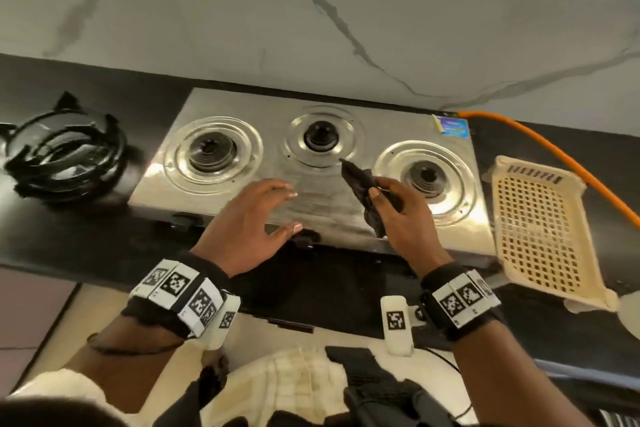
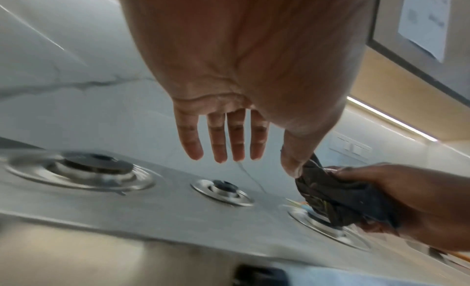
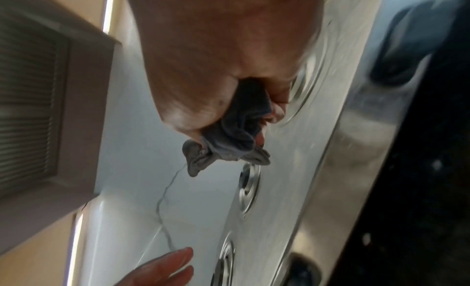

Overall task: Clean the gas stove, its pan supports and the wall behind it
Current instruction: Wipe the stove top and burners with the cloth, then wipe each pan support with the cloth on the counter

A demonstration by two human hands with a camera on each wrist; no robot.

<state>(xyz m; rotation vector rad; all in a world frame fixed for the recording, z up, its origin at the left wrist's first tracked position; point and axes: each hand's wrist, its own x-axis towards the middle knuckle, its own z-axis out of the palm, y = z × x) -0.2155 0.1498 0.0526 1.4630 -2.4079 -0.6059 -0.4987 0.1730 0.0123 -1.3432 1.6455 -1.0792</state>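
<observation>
On the far left of the black worktop we see the pan supports stacked in a heap, off the gas stove. The stove sits against the marble wall, its three burners bare. Our left hand hovers over the stove's front edge, its grip apart with fingers straight and spread. Just to its right, our right hand has its grip clamped on a dark cloth, held above the steel between the middle and right burners. A cream plastic basket lies rightmost, beside an orange gas hose.
</observation>
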